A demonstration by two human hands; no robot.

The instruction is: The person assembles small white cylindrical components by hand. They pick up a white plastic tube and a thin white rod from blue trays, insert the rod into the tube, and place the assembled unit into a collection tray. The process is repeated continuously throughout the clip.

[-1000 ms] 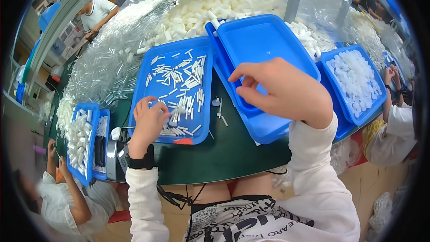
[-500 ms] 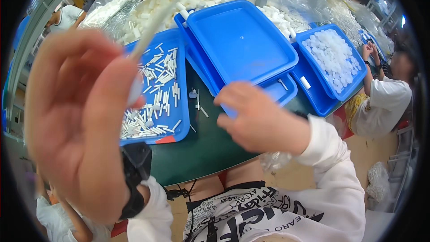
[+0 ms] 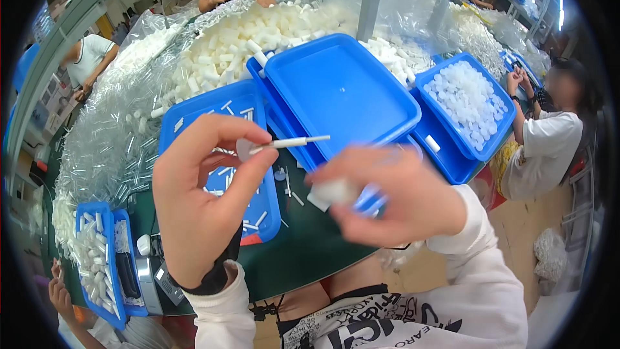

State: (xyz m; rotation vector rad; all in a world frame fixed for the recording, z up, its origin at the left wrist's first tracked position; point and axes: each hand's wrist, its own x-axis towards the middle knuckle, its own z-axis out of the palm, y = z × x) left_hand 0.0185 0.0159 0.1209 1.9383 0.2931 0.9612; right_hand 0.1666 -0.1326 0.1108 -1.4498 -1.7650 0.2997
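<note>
My left hand (image 3: pixel 200 200) pinches a slim white plastic stem (image 3: pixel 290 143) between thumb and fingers. A round translucent disc (image 3: pixel 245 149) sits at the stem's base, and its thinner tip points right. To the right, my right hand (image 3: pixel 407 197) is smeared by motion, its fingers closed around a short white cylinder (image 3: pixel 334 192). Behind my left hand lies a blue tray (image 3: pixel 274 216) with many small white tubes. Stacked blue trays (image 3: pixel 342 90) stand ahead of my hands. A few loose pieces lie on the green table (image 3: pixel 310 236) between them.
A blue tray of translucent white discs (image 3: pixel 468 100) stands at the right. Large piles of white cylinders (image 3: pixel 226 52) and clear plastic parts (image 3: pixel 110 132) cover the back and left. Another blue tray (image 3: pixel 97 245) holds white parts at lower left. Other people work around the table.
My left hand has come down and away from the camera, with the stem still pinched in it. My right hand has shifted right and slightly down and now holds a white cylinder.
</note>
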